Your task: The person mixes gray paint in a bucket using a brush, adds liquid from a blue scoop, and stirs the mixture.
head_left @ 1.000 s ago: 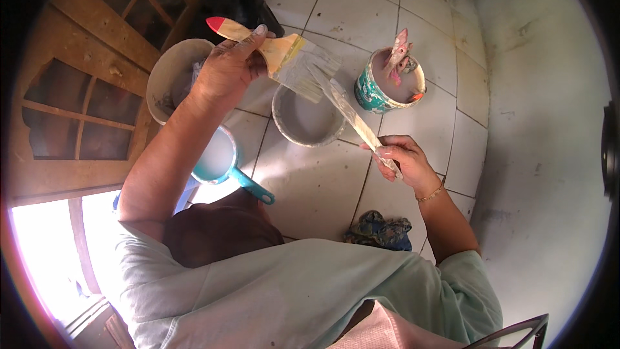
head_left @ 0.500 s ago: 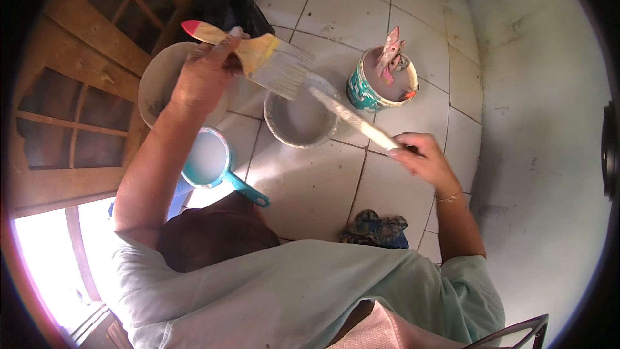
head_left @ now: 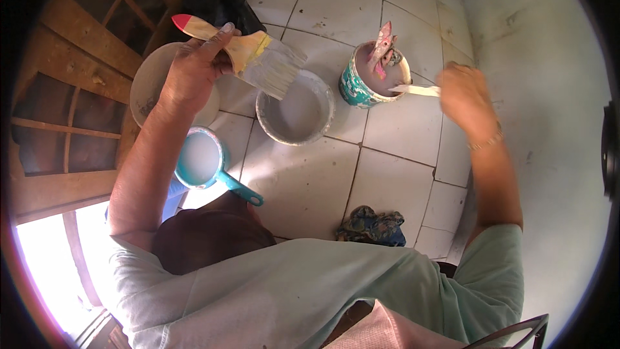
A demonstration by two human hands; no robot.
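My left hand (head_left: 194, 68) is closed around the wooden handle of a wide paintbrush (head_left: 258, 58) with a red tip. The brush's pale, wet-looking bristles hang above the rim of a round bucket (head_left: 261, 119) of greyish liquid. My right hand (head_left: 464, 98) grips a pale flat stick (head_left: 420, 90), its far end at the rim of a green-and-white bucket (head_left: 355, 87). Inside that bucket, paint-stained tools (head_left: 382, 48) with pinkish handles stand in cloudy liquid. My right fingers are partly hidden behind the back of the hand.
A turquoise saucepan-shaped dipper (head_left: 200, 158) of whitish liquid stands near my left forearm. Behind that arm is a larger pale tub (head_left: 147, 84). A crumpled dark cloth (head_left: 371, 226) lies on the tiled floor (head_left: 303, 184). Wooden glazed doors (head_left: 71, 90) flank the left, a wall (head_left: 549, 123) the right.
My right hand has swung right and away from me, taking the stick from the middle bucket to the green-and-white one. The paintbrush stays in my left hand, nearly in place.
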